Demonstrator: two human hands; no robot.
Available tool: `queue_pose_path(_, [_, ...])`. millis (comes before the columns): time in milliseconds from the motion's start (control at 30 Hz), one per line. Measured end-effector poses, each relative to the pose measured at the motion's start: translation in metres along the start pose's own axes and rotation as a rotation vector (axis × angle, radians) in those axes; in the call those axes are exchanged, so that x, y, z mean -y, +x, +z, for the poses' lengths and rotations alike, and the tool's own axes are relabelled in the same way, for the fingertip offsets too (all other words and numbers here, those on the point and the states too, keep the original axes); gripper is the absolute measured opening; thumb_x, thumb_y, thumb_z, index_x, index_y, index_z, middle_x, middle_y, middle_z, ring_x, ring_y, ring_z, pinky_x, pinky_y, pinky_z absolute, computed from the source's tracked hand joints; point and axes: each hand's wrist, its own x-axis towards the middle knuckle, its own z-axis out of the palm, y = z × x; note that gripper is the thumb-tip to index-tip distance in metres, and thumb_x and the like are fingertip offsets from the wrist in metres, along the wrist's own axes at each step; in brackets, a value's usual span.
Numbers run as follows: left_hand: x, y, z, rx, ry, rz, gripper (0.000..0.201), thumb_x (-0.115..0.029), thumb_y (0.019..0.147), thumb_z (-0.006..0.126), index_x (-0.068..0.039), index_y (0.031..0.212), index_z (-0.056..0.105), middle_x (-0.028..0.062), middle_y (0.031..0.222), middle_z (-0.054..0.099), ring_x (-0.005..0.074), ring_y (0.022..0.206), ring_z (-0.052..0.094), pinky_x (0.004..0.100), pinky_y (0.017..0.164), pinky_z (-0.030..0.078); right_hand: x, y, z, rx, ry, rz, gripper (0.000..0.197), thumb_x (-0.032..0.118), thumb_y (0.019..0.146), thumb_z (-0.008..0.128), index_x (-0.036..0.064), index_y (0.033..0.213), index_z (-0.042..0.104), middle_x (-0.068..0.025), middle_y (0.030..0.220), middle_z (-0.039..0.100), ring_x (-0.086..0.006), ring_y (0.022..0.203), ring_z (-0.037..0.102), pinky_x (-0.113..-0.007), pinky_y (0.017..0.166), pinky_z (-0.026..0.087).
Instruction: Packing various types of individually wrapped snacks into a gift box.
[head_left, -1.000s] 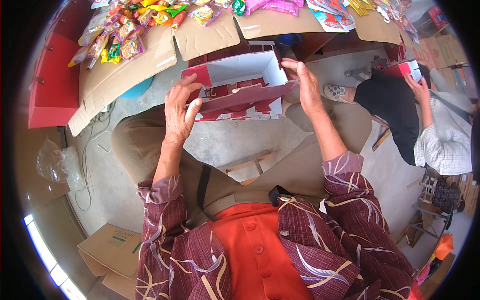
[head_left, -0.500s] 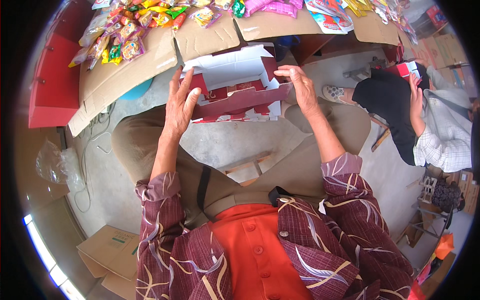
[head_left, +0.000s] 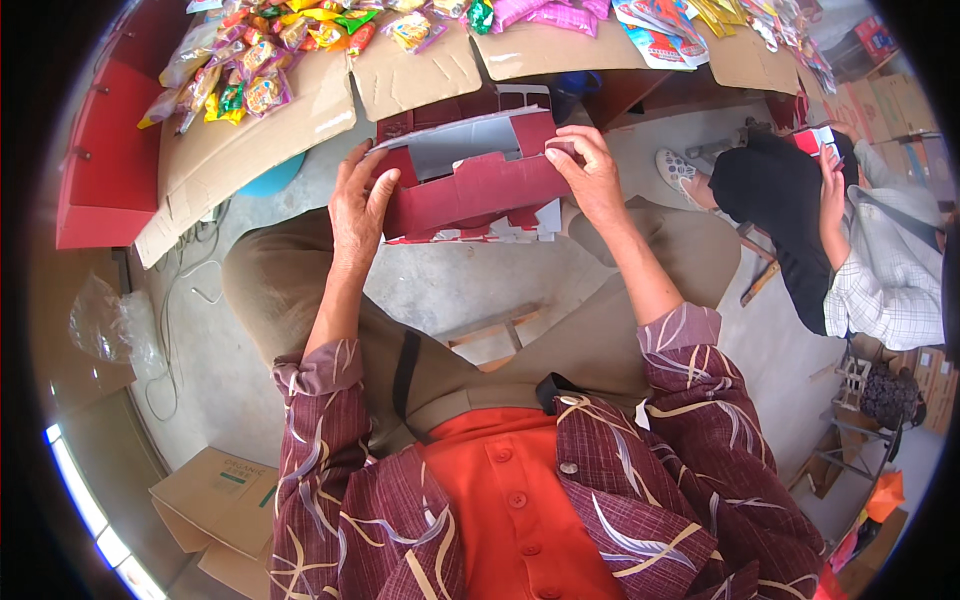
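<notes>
Between my two hands stands a dark red cardboard box (head_left: 480,190) with a white inside, above and beyond my knees. Its top is open and its near wall has a stepped upper edge. At the left end, my left hand (head_left: 358,205) has its fingertips on the box's corner, thumb on the near side. My right hand (head_left: 590,170) pinches the right end between thumb and fingers. Under the box show red and white cardboard edges (head_left: 500,230), partly hidden by it.
Beyond the box, a table covered in brown cardboard (head_left: 420,85) bears many small wrapped snacks (head_left: 255,80) and pink packets (head_left: 550,12). A red cabinet (head_left: 110,180) stands at left. Another person's hand (head_left: 832,195) holds a small red and white box at right. An open carton (head_left: 215,500) sits lower left.
The box has tipped so its near wall faces me more and less of its inside shows. My right fingers have closed onto its right end.
</notes>
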Motion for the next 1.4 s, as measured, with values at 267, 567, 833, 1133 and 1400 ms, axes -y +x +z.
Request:
queue_pose_path(267, [-0.011,-0.004,0.002,-0.067,-0.226,-0.143,0.036,-0.006,0.086,0.074,-0.007,0.120,0.062,0.0142,0.135,0.060,0.0185,0.086,0.069,0.0319,0.078,0.056,-0.006,0.003,0.006,-0.060,-0.072,-0.114,0.016,0.011,0.083,0.076,0.0056,0.097,0.070,-0.0055,0.111,0.060,-0.0205,0.103,0.060,-0.033,0.088,0.049])
queue_pose_path(567, [-0.001,-0.011,0.003,0.000,0.013,0.059,0.038,-0.011,0.084,0.075,-0.008,0.120,0.063,0.0130,0.137,0.058,0.0297,0.115,0.062,0.0384,0.093,0.053,-0.005,-0.001,0.008,-0.048,-0.057,-0.117,0.022,0.008,0.081,0.077,0.0050,0.101,0.069,-0.0068,0.113,0.061,-0.0221,0.107,0.060,-0.034,0.093,0.048])
queue_pose_path(833, [-0.010,-0.012,-0.004,0.031,0.102,0.077,0.042,-0.028,0.090,0.070,-0.009,0.126,0.062,0.0144,0.139,0.055,0.0356,0.125,0.055,0.0421,0.102,0.048,-0.008,-0.001,-0.006,0.078,0.095,-0.063,0.016,0.006,0.084,0.075,0.0054,0.099,0.072,-0.0046,0.121,0.061,-0.0176,0.111,0.058,-0.032,0.093,0.049])
queue_pose_path(1133, [-0.010,-0.008,-0.006,0.060,0.070,0.052,0.056,-0.051,0.093,0.061,-0.006,0.126,0.062,0.0175,0.141,0.055,0.0362,0.125,0.055,0.0445,0.103,0.045,0.007,-0.007,-0.020,0.179,0.330,0.063,0.010,0.005,0.087,0.073,0.0033,0.097,0.073,-0.0028,0.121,0.062,-0.0125,0.109,0.058,-0.026,0.090,0.049])
queue_pose_path(1400, [-0.013,-0.012,-0.007,0.084,0.307,0.154,0.042,-0.019,0.085,0.074,-0.009,0.124,0.065,0.0165,0.137,0.058,0.0342,0.113,0.058,0.0438,0.103,0.044,0.004,-0.006,0.003,0.020,-0.068,-0.048,0.042,0.007,0.080,0.077,0.0106,0.120,0.066,-0.0078,0.109,0.065,-0.0250,0.102,0.062,-0.035,0.088,0.050])
